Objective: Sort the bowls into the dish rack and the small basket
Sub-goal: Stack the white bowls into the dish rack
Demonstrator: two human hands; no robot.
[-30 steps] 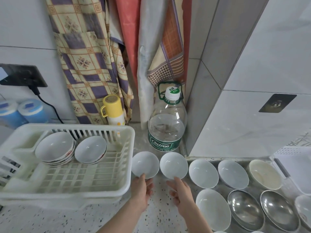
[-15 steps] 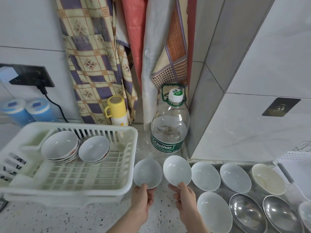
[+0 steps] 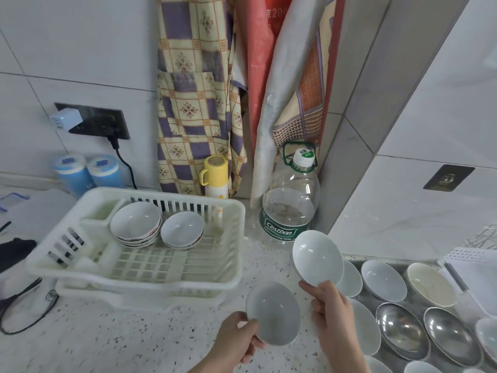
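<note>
My left hand grips a small white bowl by its near rim, lifted above the speckled counter. In my right hand a second white bowl is pinched at its lower rim and tilted up, higher than the first. The white plastic dish rack stands to the left. It holds a stack of patterned bowls and one more bowl. More white bowls and steel bowls lie in rows at the right. No small basket is plainly in view.
A large water bottle stands in the corner behind the bowls. A yellow flask and two blue containers line the wall. A white perforated tray sits at far right. A black cable trails left of the rack.
Both hands have taken a white bowl off the counter and lifted it. The right bowl has risen and tilted; the left bowl has come toward me.
</note>
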